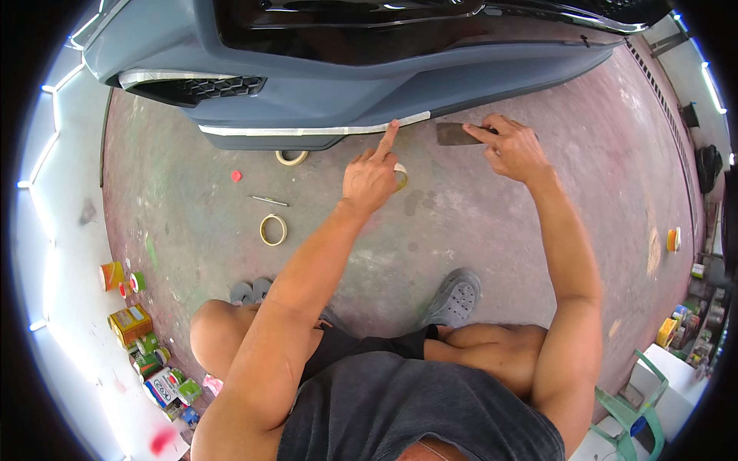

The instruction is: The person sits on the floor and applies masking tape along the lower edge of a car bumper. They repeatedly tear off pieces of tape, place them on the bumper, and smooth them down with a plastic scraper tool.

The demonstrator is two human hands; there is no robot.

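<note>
A strip of pale masking tape (296, 131) runs along the lower edge of the grey car bumper (330, 96). My left hand (369, 180) presses its stretched index finger on the strip near its right end, the other fingers curled. Beside that palm shows part of a tape roll (402, 178). I cannot tell whether the curled fingers hold it or it lies on the floor. My right hand (519, 150), just to the right, grips a dark flat scraper (455, 134) with its blade pointing left, apart from the bumper.
On the floor lie two more tape rolls (273, 230), a thin pen-like tool (269, 200) and a red cap (236, 176). Paint cans (132, 323) line the left wall. Several containers (667, 332) and a green plastic chair (649, 407) stand at the right.
</note>
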